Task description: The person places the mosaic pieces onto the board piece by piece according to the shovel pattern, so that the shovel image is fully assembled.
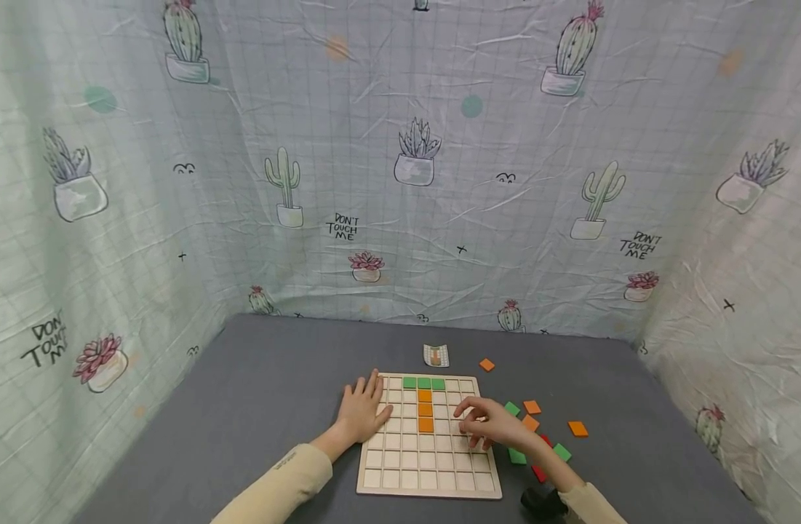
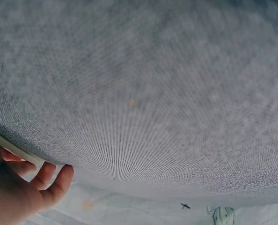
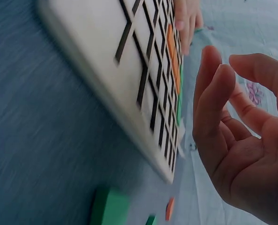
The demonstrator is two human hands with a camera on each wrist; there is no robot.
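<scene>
A light wooden grid board [image 1: 400, 479] lies on the grey table. Three green square tiles [image 1: 424, 383] sit side by side in its far row, and three orange tiles [image 1: 425, 410] run down from the middle one, forming a T. My left hand [image 1: 362, 413] rests on the board's left edge, fingers spread, fingertips at the rim in the left wrist view. Over the right side of the board hovers my right hand [image 1: 492, 422]. Its fingers are loosely bent, and in the right wrist view a gap shows between thumb and fingertips with nothing held.
Loose orange tiles [image 1: 578, 429], green tiles [image 1: 562, 452] and red tiles [image 1: 539, 473] are scattered right of the board, partly hidden by my right arm. A small printed card [image 1: 436, 356] lies beyond the board, near a lone orange tile. A cactus-print curtain [image 1: 374, 182] surrounds the table.
</scene>
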